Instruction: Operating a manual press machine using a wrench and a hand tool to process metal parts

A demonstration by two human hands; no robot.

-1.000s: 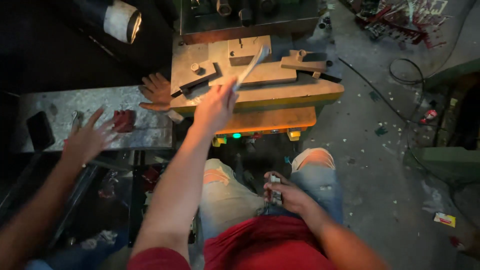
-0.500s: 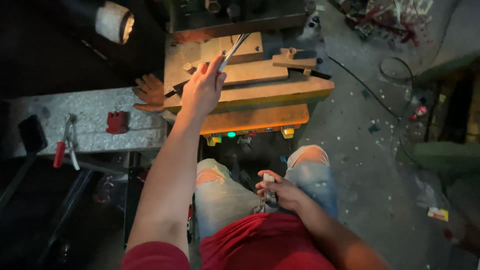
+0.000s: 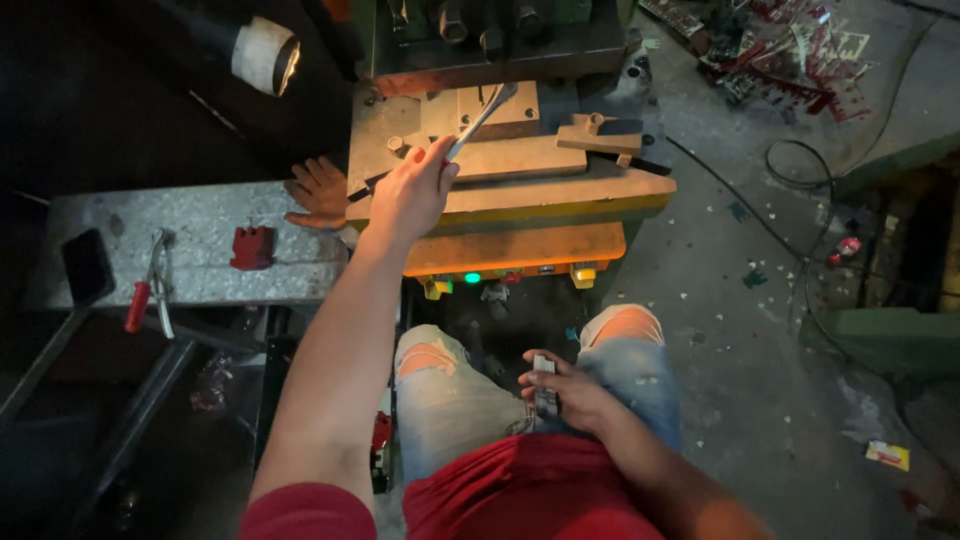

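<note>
Wrench, a slim bright metal one, is gripped at its lower end by the left hand, fingers clenched round the handle, and slants up and away from that hand so its head lies over the upper block of the press. Below the same hand runs the yellow front edge of the press bed, with a green light and yellow knobs further down toward the knees. Left of the left hand, a second person's hand lies flat, fingers spread, at the joint between the press and a grey metal desk. Further left on that desk sit a small red part, pliers with red grips and a dark flat phone-like slab at the far end. Right hand rests on the lap between the knees of torn jeans, fingers closed on a small grey ribbed piece whose kind cannot be told. Right of that hand the concrete floor carries scattered scraps and a black cable.
</note>
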